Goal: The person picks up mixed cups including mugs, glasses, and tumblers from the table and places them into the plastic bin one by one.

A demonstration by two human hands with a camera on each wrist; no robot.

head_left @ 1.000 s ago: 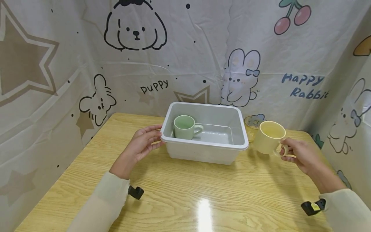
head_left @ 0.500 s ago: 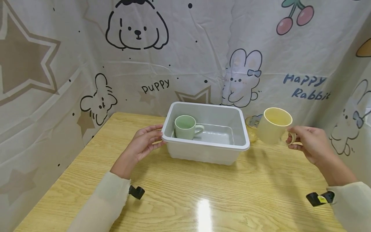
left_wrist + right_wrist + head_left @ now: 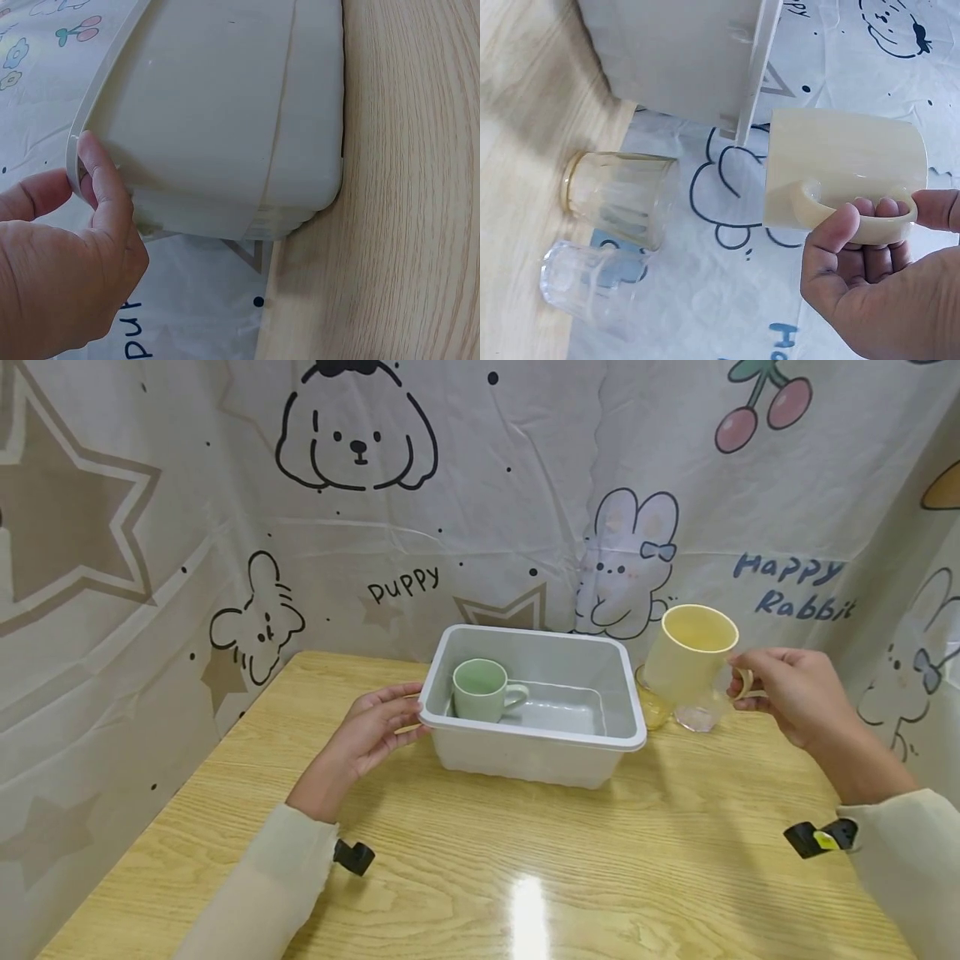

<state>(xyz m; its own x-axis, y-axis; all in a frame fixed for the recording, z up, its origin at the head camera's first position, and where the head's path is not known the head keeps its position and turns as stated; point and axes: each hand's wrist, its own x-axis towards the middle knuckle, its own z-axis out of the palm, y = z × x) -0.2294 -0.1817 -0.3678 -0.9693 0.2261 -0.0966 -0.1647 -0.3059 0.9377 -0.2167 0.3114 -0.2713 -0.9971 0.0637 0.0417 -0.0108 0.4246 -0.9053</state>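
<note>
At its left end, a light-grey plastic tub (image 3: 525, 758) has its rim pinched by my left hand (image 3: 366, 731); the left wrist view shows the fingers (image 3: 101, 169) on the rim and outer wall. Inside the tub, toward its left side, a green mug (image 3: 477, 695) stands upright with its handle to the right. My right hand (image 3: 798, 702) holds a pale yellow mug (image 3: 684, 658) by its handle, fingers through the loop in the right wrist view. The yellow mug is raised above the table, right of the tub.
Behind and below the yellow mug, an amber glass (image 3: 619, 196) and a clear glass (image 3: 592, 283) stand side by side on the wooden table (image 3: 450, 860), beside the tub's right end. A printed curtain (image 3: 487, 527) hangs close behind the tub.
My right hand has lifted the yellow mug higher, first rightward, then slightly back left, and the clear glass now shows beneath it. The left hand, tub and green mug have stayed put.
</note>
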